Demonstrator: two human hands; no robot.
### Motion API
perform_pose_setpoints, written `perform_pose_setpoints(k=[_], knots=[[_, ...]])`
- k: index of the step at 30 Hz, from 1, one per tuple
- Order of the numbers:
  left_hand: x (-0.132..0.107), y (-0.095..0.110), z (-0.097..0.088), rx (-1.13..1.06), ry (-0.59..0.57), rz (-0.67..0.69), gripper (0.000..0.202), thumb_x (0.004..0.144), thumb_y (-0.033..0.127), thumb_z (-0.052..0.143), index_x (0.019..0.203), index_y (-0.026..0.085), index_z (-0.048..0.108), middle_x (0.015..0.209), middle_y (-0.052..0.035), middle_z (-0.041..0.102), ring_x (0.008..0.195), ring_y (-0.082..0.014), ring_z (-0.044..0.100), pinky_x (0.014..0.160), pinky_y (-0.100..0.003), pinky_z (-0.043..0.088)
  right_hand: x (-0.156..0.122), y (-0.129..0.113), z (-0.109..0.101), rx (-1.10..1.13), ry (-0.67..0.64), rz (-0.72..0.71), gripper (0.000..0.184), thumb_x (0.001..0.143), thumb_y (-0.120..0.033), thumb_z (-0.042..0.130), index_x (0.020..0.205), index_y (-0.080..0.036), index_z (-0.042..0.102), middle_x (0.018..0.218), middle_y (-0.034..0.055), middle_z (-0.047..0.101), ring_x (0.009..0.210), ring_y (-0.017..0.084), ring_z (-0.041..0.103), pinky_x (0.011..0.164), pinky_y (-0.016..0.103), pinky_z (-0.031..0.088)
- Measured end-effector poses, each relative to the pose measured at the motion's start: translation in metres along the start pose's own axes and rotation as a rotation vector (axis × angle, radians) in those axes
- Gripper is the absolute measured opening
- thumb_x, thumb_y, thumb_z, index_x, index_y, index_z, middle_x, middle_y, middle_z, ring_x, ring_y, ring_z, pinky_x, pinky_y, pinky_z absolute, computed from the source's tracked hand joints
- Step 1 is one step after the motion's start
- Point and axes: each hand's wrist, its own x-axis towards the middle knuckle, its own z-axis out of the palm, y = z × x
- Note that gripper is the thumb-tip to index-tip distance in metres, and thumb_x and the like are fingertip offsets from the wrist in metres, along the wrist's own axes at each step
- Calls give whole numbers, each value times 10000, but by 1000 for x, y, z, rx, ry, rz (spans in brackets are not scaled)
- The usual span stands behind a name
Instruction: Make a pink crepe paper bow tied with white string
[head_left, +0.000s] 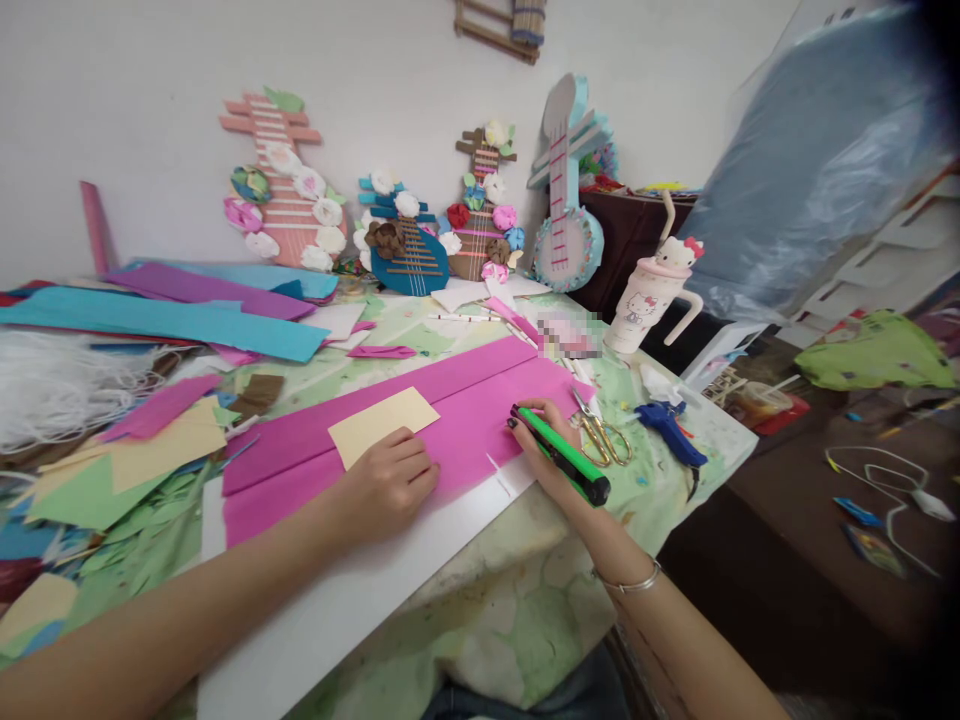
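A long sheet of bright pink paper [480, 400] with creases lies across a white board [360, 600]. On it rests a cream paper rectangle [382, 420]. My left hand [394, 475] is curled, knuckles up, on the pink sheet at the lower edge of the cream rectangle; its palm and whatever may be under the fingers are hidden. My right hand [544, 450] grips a green and black utility knife [562, 450] over the right end of the pink sheet. The knife's blade cannot be made out. Gold-handled scissors [600, 432] lie just right of that hand.
A blue glue gun [671, 432] and a white tumbler [649, 300] stand to the right. Paper strips [187, 320], white string [67, 390] and paper scraps [120, 480] crowd the left. Several decorated paper instruments [409, 255] lean against the wall.
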Motion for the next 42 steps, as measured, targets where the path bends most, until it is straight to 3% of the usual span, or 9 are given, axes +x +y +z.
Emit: perform_pose_setpoints(k=[10,16,19,28,42], knots=[[-1,0,1,43,-6,4,225,858,65,436,712,141,590,583,-47,577,613,-154,515,651,-329,416,-2,3,-1,101,-5,-60,251,812,-356,597,1030,-234,571,890,29,703,814,193,674,735,308,503],[-2,-2,2,48,-14,-34,234,849,71,430,717,151,607,623,-56,605,666,-164,546,677,-338,418,-4,10,1,333,-147,-110,403,830,-297,571,1227,-257,517,939,42,698,936,208,672,811,333,534],[-2,-2,1,54,-14,-52,218,838,81,446,726,153,618,630,-57,615,680,-172,551,682,-344,418,-3,15,6,397,-181,-69,330,838,-246,509,1166,-256,543,899,32,685,893,204,681,744,312,549],[-1,0,-4,64,-45,-103,198,794,78,465,756,156,644,655,-65,633,706,-190,564,699,-370,419,-2,7,4,106,-321,-284,207,834,-239,500,1032,-219,558,923,20,630,749,148,622,703,254,485],[-4,-2,0,153,-40,-74,197,786,55,475,846,125,649,672,-72,650,702,-199,570,684,-367,416,-1,7,4,97,-322,-272,192,846,-277,489,1015,-212,555,879,14,630,706,142,614,654,233,469]])
